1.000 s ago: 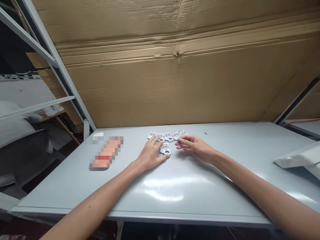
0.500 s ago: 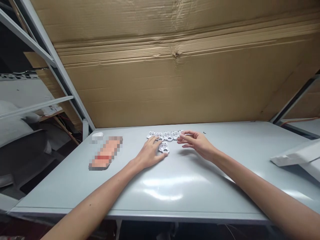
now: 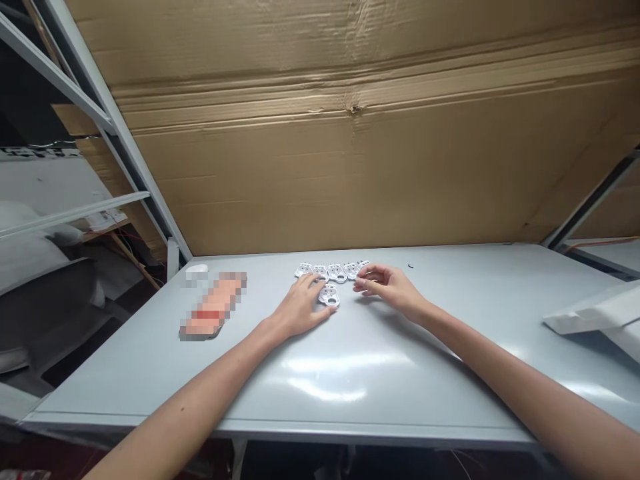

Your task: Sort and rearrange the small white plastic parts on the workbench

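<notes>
Several small white plastic parts [image 3: 336, 273] lie in a row on the pale grey table [image 3: 350, 367], and one more white part [image 3: 329, 295] sits just in front of the row. My left hand [image 3: 300, 308] rests flat on the table, fingers spread, touching that front part and the row's left end. My right hand [image 3: 387, 285] hovers at the row's right end, fingers loosely curled and apart, its fingertips close to the last part. Neither hand grips anything that I can see.
A blurred orange-pink oblong object [image 3: 214, 307] and a small white lump [image 3: 197, 271] lie at the table's left. White flat pieces [image 3: 595, 313] rest at the right edge. A large cardboard sheet [image 3: 350, 133] stands behind. Metal shelf bars [image 3: 75, 100] rise at the left.
My right hand lifted a little from the table, then came back down near the row's right end. My left hand has stayed in place on the front part.
</notes>
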A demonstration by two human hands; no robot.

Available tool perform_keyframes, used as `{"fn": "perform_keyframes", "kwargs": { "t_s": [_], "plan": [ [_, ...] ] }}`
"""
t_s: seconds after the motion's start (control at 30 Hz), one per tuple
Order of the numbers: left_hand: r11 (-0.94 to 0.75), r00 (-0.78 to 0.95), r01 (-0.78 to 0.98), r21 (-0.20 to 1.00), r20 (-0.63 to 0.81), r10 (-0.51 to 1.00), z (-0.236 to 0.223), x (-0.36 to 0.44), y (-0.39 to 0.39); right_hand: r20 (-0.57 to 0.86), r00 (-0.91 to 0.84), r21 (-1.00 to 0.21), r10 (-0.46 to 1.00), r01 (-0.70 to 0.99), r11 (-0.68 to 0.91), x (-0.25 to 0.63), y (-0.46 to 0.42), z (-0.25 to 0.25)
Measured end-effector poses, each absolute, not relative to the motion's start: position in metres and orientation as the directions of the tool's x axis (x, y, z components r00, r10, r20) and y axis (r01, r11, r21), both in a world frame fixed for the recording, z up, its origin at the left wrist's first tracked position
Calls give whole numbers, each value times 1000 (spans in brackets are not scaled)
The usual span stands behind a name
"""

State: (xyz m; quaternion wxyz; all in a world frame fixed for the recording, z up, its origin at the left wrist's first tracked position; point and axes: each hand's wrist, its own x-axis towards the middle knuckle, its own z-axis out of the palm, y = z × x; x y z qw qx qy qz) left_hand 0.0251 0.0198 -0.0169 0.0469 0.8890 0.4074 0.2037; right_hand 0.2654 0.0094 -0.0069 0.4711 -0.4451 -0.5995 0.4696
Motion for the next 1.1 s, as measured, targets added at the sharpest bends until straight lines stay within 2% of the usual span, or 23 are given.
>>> {"fn": "perform_keyframes", "kwargs": {
  "t_s": [0.4,0.57,0.7,0.8,1.1],
  "plan": [
    [-692,607,683,233,345,715,-19,24,21,173,-68,-958,982,218,184,266,12,-8],
    [-690,610,685,234,333,719,-20,24,22,254,-26,-929,967,272,251,268,15,-12],
    [-680,602,695,233,329,728,-22,23,23,191,-22,-949,981,253,190,270,15,-12],
    [-690,606,683,239,340,719,-23,23,24,151,-39,-952,988,262,156,270,14,-10],
    [-667,598,710,226,307,740,-23,24,23,184,-151,-925,971,309,223,268,13,-8]
  ]
}}
